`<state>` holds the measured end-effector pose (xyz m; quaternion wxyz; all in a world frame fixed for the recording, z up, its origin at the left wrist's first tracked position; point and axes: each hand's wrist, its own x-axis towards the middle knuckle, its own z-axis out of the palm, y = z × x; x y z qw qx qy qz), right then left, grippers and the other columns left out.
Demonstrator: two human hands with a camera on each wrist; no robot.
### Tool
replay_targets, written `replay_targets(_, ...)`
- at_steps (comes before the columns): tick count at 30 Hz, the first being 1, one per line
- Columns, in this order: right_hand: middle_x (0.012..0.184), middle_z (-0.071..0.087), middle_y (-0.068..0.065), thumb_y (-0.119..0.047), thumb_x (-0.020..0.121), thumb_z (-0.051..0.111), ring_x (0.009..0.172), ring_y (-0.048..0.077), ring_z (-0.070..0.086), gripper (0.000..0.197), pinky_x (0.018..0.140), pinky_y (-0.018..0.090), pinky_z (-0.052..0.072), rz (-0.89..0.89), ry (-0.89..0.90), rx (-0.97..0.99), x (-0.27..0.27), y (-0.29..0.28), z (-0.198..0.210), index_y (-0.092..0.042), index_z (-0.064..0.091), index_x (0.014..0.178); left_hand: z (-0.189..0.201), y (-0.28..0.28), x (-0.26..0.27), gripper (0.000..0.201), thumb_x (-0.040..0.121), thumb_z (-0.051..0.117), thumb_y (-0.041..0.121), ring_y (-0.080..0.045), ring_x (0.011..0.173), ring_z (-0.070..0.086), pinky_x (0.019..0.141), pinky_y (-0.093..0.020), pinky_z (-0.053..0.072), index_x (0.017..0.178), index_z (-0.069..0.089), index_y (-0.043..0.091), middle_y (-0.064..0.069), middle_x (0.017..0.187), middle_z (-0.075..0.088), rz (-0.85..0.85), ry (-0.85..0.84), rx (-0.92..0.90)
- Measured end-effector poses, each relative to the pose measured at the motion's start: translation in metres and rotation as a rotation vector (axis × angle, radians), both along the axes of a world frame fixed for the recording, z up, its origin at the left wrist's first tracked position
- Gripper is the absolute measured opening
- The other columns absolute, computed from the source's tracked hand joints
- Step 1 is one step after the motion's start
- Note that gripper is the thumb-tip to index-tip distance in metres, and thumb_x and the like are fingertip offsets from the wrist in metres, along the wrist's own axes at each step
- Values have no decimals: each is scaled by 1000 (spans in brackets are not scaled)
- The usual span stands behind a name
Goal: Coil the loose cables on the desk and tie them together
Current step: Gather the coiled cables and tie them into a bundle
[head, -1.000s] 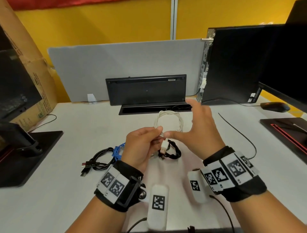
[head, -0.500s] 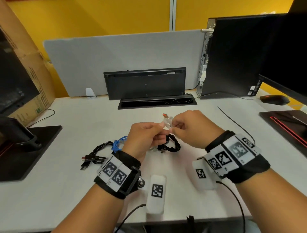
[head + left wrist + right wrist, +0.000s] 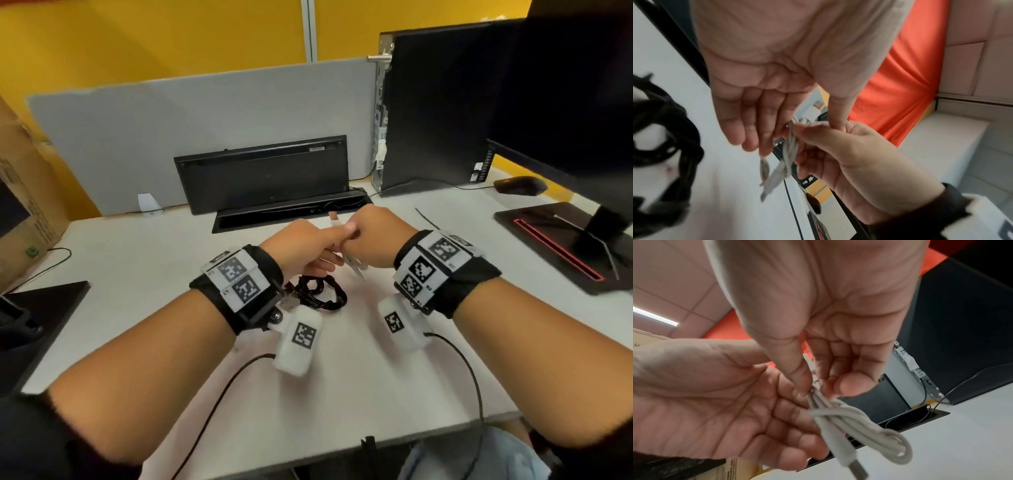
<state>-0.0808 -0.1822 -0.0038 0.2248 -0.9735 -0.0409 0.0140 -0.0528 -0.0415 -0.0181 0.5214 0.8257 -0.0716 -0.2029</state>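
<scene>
A white USB cable (image 3: 354,266) hangs as a knotted bundle between my two hands above the desk (image 3: 144,274). My left hand (image 3: 329,245) holds the bundle between thumb and fingers (image 3: 789,402). My right hand (image 3: 359,236) pinches its upper end, and one white plug end (image 3: 334,219) sticks up above the knuckles. In the right wrist view the white cable (image 3: 849,426) is wrapped around itself, with a metal plug (image 3: 858,467) dangling. A black coiled cable (image 3: 322,291) lies on the desk just below my left wrist, blurred in the left wrist view (image 3: 674,138).
A black keyboard (image 3: 263,171) stands on edge against the grey divider, behind a cable slot (image 3: 291,214). A PC tower (image 3: 428,113), monitor stand (image 3: 561,240) and mouse (image 3: 520,185) are on the right. A thin black wire (image 3: 424,216) lies beyond my right hand. Another monitor base (image 3: 44,325) sits left.
The wide white loop has been drawn into a tight bundle. My right hand went from spread open to pinching the cable, and both hands came together.
</scene>
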Motion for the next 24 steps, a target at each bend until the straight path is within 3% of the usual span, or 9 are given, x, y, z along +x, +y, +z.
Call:
replay_targets(4, 69, 58, 13, -7, 87, 55, 69, 23, 54, 22, 59, 26, 42, -22, -4, 46, 1, -14, 5, -3, 59, 65, 1, -24, 4, 38, 87, 69, 39, -22, 84, 73, 87, -37, 57, 90, 71, 1, -12, 88, 76, 17, -64, -52)
replay_targets(6, 74, 66, 15, -9, 88, 60, 69, 20, 58, 18, 64, 26, 47, -1, 5, 149, -1, -26, 6, 0, 69, 76, 1, -31, 5, 31, 90, 67, 28, -28, 87, 73, 88, -40, 58, 96, 70, -3, -17, 90, 75, 28, -78, -66)
replay_targets(8, 81, 72, 10, -14, 89, 63, 70, 16, 64, 15, 72, 27, 53, 0, 55, 238, -1, -39, 5, -5, 75, 90, 1, -36, 7, 24, 92, 65, 17, -28, 82, 73, 83, -38, 59, 99, 69, -6, -20, 91, 74, 45, -82, -62)
replay_targets(11, 71, 70, 5, -16, 87, 66, 60, 14, 63, 14, 70, 27, 56, -96, 105, 261, 12, -64, -1, -5, 75, 87, -1, -42, 8, 20, 91, 65, 12, -19, 67, 70, 70, -30, 57, 98, 70, -6, -17, 79, 73, 64, -51, -64)
replay_targets(14, 69, 67, 5, -22, 84, 68, 62, 19, 63, 17, 67, 30, 58, -263, 149, 1, 35, -97, -16, -5, 72, 81, -4, -46, 7, 19, 91, 63, 12, -20, 62, 70, 61, -27, 58, 98, 68, -4, -7, 63, 70, 118, -3, -106)
replay_targets(16, 68, 59, 3, -27, 80, 72, 66, 22, 58, 23, 62, 31, 50, -354, 113, -222, 46, -124, -26, -9, 60, 75, -6, -48, 6, 19, 91, 61, 12, -19, 58, 69, 63, -29, 58, 99, 67, -4, -5, 60, 69, 132, 21, -143)
replay_targets(20, 57, 53, -5, -31, 72, 75, 50, 15, 51, 28, 45, 20, 33, -393, 163, -389, 55, -175, -43, -19, 54, 58, -7, -49, 8, 18, 92, 61, 13, -20, 62, 69, 71, -33, 59, 99, 67, -3, -8, 67, 72, 140, 28, -169)
replay_targets(22, 55, 49, -7, -34, 73, 72, 46, 11, 47, 22, 40, 16, 26, -376, 212, -501, 52, -188, -50, -16, 61, 65, -5, -49, 9, 18, 93, 60, 13, -20, 64, 70, 69, -32, 58, 100, 67, -2, -10, 70, 73, 141, 23, -167)
replay_targets(24, 55, 46, -8, -36, 73, 73, 45, 10, 42, 27, 41, 15, 26, -354, 266, -586, 48, -191, -56, -18, 57, 64, -3, -49, 9, 19, 94, 60, 14, -20, 65, 70, 69, -31, 56, 101, 68, -2, -11, 74, 73, 144, 14, -153)
